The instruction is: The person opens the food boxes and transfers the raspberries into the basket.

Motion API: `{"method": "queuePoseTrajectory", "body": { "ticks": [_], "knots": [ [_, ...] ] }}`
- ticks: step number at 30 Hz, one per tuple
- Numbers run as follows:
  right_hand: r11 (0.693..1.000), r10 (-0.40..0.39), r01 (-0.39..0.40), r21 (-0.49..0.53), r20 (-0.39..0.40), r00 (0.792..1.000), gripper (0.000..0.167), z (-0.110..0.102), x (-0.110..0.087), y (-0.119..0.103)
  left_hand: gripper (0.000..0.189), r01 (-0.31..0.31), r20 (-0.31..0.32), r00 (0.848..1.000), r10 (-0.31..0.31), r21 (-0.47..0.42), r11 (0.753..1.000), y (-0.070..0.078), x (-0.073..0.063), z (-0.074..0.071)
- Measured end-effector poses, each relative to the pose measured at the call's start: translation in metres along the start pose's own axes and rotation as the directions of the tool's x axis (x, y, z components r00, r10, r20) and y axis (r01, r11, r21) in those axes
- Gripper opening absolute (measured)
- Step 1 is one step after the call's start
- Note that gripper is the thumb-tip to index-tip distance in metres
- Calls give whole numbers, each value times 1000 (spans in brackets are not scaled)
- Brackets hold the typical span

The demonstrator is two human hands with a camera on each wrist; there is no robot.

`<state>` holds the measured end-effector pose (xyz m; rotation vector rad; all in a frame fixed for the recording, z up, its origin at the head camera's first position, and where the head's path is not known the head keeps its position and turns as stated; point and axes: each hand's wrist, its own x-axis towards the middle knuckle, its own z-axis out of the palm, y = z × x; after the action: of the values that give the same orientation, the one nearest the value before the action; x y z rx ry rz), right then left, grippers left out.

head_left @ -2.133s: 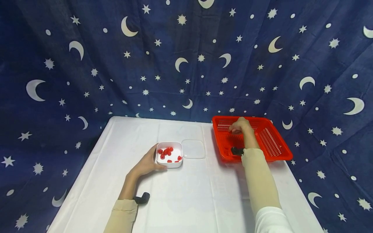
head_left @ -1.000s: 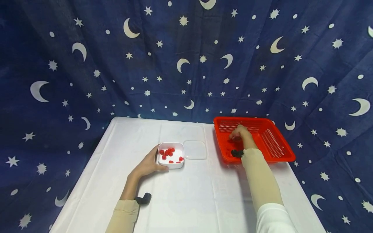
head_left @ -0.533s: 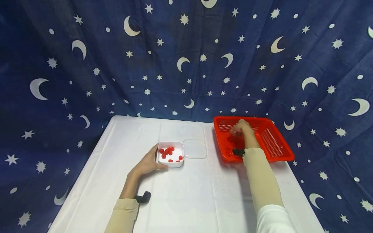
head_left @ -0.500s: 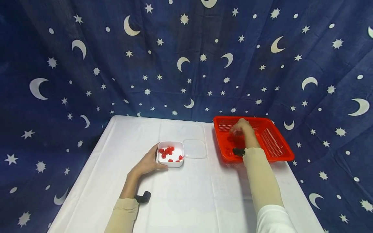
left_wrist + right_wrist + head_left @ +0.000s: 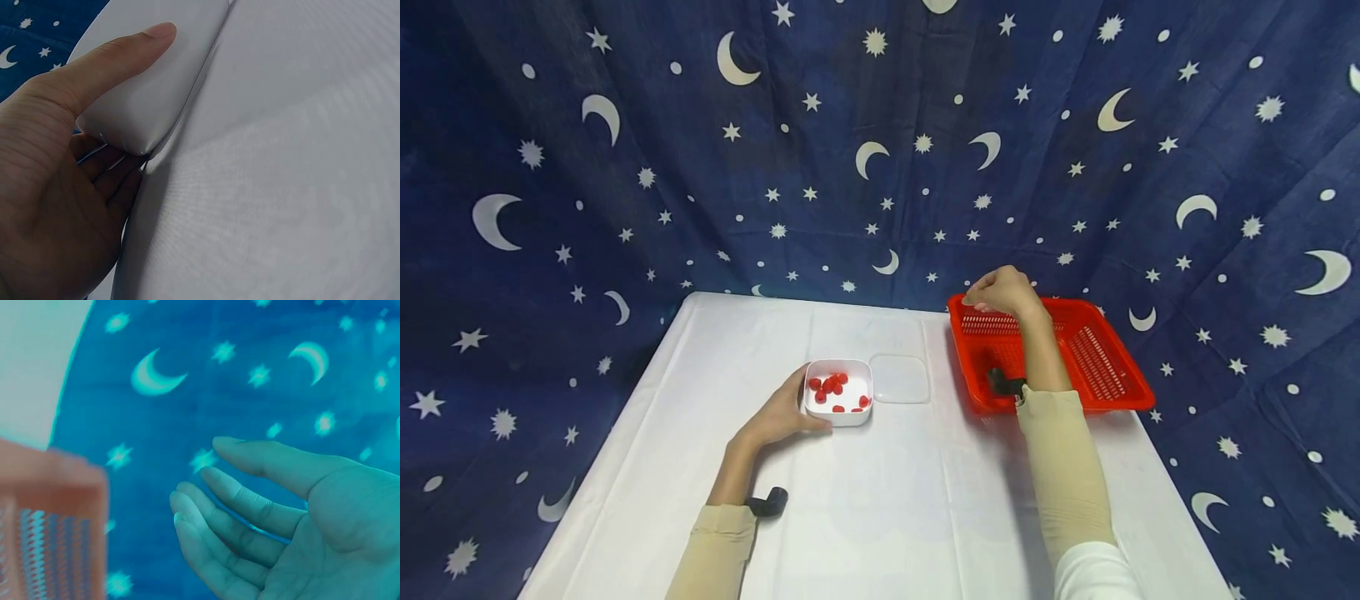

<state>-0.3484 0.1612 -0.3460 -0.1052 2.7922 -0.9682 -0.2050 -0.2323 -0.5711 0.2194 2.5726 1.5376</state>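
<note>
Left of frame centre, the left grip clasped a white box of red berries; at right, the right grip hung loosely spread by a red basket.

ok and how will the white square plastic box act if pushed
The white square plastic box would probably slide rather than tip, being low and wide on the white tablecloth. Its sides show no denting under the left hand, so it's likely stiff. The small red berries may shift, having bare floor beside them.
</note>
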Motion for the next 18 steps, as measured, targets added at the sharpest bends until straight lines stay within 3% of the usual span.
{"method": "queuePoseTrajectory", "body": {
  "ticks": [10, 14, 18],
  "knots": [
    [979, -193, 192, -69, -8, 981, 21, 37, -37, -64, 131, -12, -2, 1000, 12, 3, 1000, -2, 3, 2],
    [955, -285, 285, -78, 9, 959, 19, 65, -44, -78, 130, -3, -5, 1000, 3, 9, 1000, -1, 2, 2],
    [934, -331, 339, -110, 81, 940, 20, 101, -50, -86, 128, 0, -4, 1000, 0, -1, 1000, 0, 2, 1]
  ]
}}
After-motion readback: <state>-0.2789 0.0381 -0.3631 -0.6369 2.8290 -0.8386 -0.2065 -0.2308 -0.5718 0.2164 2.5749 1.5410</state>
